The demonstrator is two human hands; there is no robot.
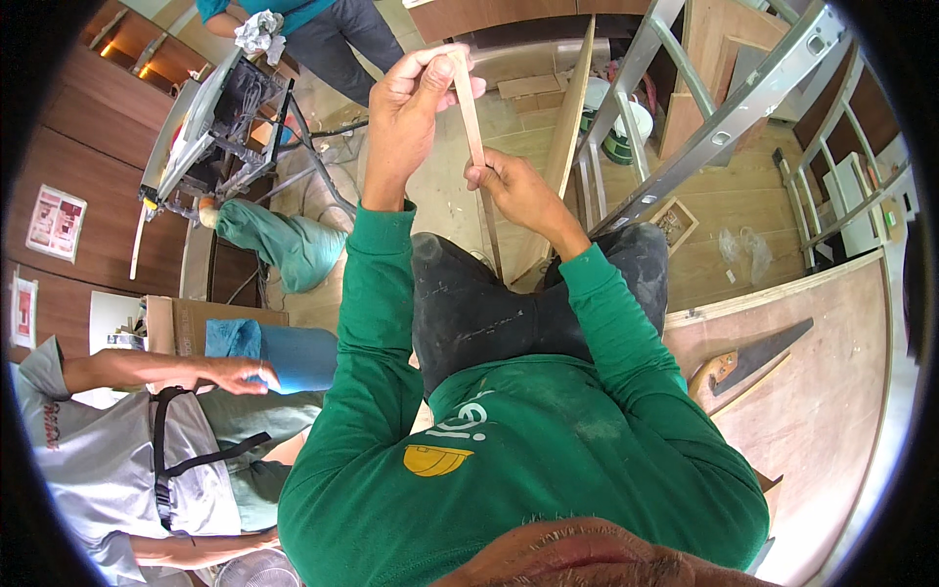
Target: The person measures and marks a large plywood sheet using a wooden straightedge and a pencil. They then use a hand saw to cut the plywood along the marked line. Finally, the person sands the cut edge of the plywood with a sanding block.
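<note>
Both of my hands hold one long, thin wood strip (469, 122) out in front of my knees. My left hand (403, 117) is raised higher and pinches the far end between thumb and fingers. Lower down and to the right, my right hand (523, 199) closes its fingers round the strip nearer its middle. Below that hand, a darker length (491, 238) runs down between my knees; whether it is the same strip I cannot tell. My green sleeves cover both forearms.
A handsaw (758, 357) lies on a plywood sheet (822, 391) at my right. An aluminium ladder (724, 112) slants beyond my right hand, beside an upright board (575, 108) and a bucket (618, 147). A table saw (210, 127) and two co-workers are on the left.
</note>
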